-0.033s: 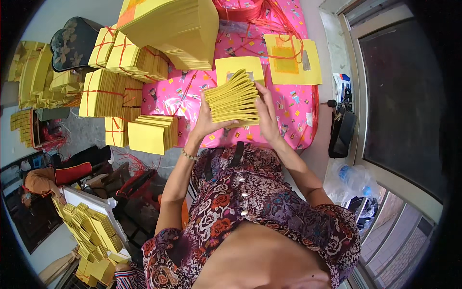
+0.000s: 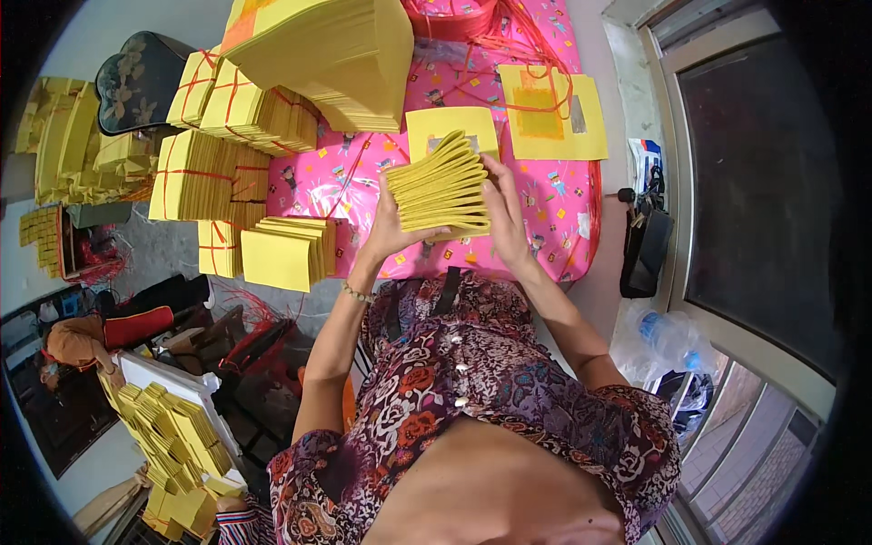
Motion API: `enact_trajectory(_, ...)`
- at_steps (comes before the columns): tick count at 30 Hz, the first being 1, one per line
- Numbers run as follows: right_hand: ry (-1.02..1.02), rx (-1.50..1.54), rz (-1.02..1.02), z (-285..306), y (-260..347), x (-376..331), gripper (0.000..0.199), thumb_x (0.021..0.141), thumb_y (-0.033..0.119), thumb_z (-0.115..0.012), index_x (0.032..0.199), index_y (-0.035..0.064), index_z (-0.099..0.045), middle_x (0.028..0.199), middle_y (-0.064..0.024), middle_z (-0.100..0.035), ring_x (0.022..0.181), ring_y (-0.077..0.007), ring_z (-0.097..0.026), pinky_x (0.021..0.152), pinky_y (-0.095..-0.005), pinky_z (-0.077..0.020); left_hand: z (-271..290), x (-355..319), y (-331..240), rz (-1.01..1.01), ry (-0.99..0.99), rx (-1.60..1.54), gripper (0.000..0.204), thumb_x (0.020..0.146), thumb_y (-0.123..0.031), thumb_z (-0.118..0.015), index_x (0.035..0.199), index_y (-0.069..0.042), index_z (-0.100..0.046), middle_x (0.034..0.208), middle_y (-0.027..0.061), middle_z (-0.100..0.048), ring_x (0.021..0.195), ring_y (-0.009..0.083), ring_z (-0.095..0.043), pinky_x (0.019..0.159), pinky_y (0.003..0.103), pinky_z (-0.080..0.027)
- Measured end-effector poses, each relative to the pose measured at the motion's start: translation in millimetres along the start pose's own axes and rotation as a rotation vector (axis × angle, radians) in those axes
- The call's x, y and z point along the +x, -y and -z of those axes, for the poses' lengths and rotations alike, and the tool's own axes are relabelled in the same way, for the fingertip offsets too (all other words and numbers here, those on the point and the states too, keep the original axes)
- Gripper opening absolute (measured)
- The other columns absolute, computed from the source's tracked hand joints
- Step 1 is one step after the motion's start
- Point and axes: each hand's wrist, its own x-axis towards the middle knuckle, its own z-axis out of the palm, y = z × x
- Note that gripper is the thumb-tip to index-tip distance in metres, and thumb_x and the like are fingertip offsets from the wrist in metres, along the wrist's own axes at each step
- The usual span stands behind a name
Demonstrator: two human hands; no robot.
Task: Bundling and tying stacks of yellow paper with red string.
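Left hand (image 2: 389, 225) clamps yellow paper stack (image 2: 438, 193) by its left end; right hand (image 2: 509, 218) borders the fanned right edge, grip unclear. Layers run left-right.

A dark floral cushion (image 2: 141, 82) shows at upper left; at right, a black pouch (image 2: 646, 259) is near a dark windowpane (image 2: 763, 200).
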Motion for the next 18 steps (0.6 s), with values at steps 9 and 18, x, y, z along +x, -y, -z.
enact_trajectory(9,-0.095,-0.038,0.023,0,-1,2,0.035,0.093,0.01,-0.05,0.125,-0.0004,-0.044,0.119,-0.0129,-0.048,0.113,-0.0193,-0.048,0.097,-0.0342,-0.0389,-2,1,-3,0.038,-0.007,-0.04,0.098,0.055,-0.03,-0.091,0.124,0.001,-0.029,0.118,0.0171,-0.051,0.111,0.0266,-0.052,0.096,0.037,-0.042)
enact_trajectory(18,-0.072,-0.111,-0.035,9,-7,0,0.033,0.088,0.012,-0.061,0.117,0.0009,-0.05,0.114,-0.0104,-0.054,0.11,-0.0209,-0.052,0.095,-0.0352,-0.0398,0,1,-11,-0.006,-0.006,0.04,0.096,0.057,-0.027,-0.091,0.124,0.001,-0.028,0.118,0.0169,-0.051,0.111,0.0263,-0.053,0.096,0.037,-0.043)
